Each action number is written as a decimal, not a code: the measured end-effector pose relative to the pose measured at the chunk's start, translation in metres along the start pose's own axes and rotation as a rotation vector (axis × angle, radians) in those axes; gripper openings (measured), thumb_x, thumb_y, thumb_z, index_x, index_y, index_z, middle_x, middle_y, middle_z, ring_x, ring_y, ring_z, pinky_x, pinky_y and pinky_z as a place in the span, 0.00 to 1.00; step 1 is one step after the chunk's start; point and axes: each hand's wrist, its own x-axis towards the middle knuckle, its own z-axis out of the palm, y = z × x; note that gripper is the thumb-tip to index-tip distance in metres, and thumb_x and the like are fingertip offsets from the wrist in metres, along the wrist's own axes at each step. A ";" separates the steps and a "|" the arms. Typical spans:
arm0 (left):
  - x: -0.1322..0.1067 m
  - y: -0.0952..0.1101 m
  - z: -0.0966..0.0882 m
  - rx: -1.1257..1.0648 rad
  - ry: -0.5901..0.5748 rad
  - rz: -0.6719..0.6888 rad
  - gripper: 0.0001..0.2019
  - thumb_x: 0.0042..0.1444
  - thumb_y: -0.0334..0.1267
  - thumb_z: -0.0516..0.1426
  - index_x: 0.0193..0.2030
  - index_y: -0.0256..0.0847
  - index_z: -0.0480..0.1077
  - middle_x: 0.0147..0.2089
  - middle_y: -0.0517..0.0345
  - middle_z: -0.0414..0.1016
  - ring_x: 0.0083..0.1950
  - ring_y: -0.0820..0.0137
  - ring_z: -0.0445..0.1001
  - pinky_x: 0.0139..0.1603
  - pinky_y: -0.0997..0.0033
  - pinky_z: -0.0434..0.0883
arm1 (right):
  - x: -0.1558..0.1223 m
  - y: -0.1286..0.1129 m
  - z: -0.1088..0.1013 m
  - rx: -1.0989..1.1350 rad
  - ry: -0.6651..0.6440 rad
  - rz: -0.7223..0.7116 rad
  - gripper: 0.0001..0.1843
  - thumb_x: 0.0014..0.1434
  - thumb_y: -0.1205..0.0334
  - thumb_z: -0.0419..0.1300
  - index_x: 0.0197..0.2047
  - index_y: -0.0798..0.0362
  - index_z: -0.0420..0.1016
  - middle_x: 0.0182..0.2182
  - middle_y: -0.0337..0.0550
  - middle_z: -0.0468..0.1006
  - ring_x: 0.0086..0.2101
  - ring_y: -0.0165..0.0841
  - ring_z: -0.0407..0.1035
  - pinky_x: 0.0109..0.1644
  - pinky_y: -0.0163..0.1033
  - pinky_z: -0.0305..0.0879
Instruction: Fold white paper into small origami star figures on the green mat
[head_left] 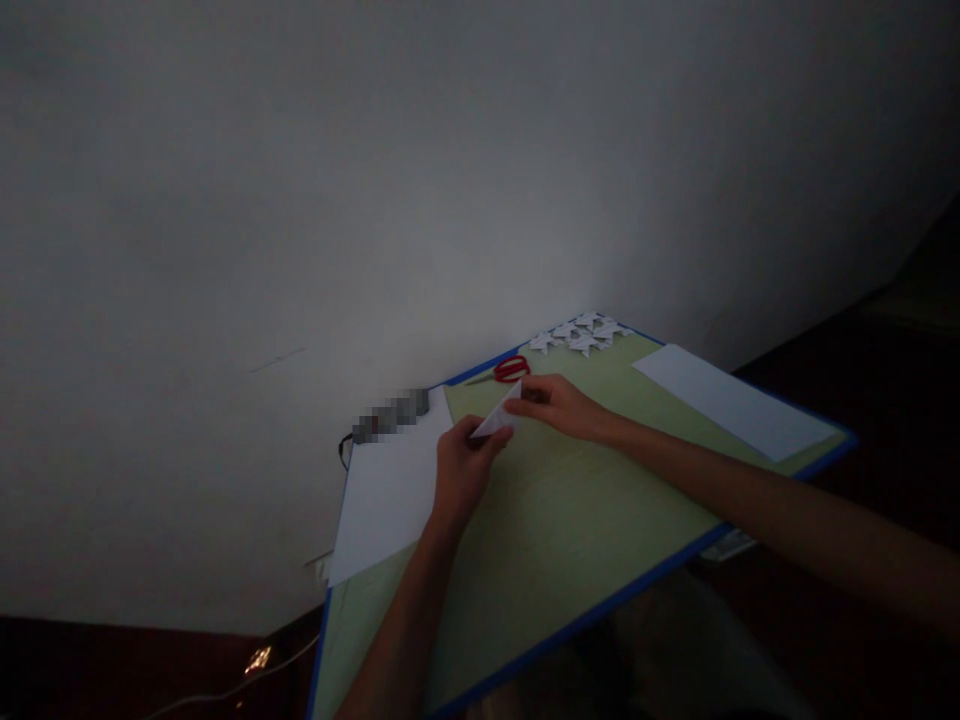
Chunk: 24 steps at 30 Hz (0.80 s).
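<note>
A small folded white paper triangle (pixel 501 418) is held just above a green board (pixel 570 530) with a blue rim. My left hand (pixel 461 470) pinches its lower corner with closed fingers. My right hand (pixel 559 405) pinches its upper edge from the right. Red-handled scissors (pixel 510 369) lie just beyond the hands near the board's far edge. Several small folded white paper pieces (pixel 581 335) sit in a cluster at the board's far corner.
A white sheet (pixel 390 490) lies on the board's left side, and another white sheet (pixel 735 402) on its right side. A pale wall (pixel 375 200) rises right behind the board. A dark cable (pixel 345 450) shows at the left edge. The surroundings are dim.
</note>
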 end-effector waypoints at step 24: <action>-0.002 0.010 0.003 -0.133 0.107 -0.044 0.15 0.43 0.41 0.71 0.35 0.35 0.76 0.25 0.56 0.78 0.27 0.70 0.76 0.31 0.72 0.70 | 0.003 0.006 -0.008 0.081 0.135 -0.016 0.17 0.51 0.57 0.71 0.43 0.54 0.82 0.36 0.45 0.83 0.36 0.35 0.76 0.47 0.44 0.72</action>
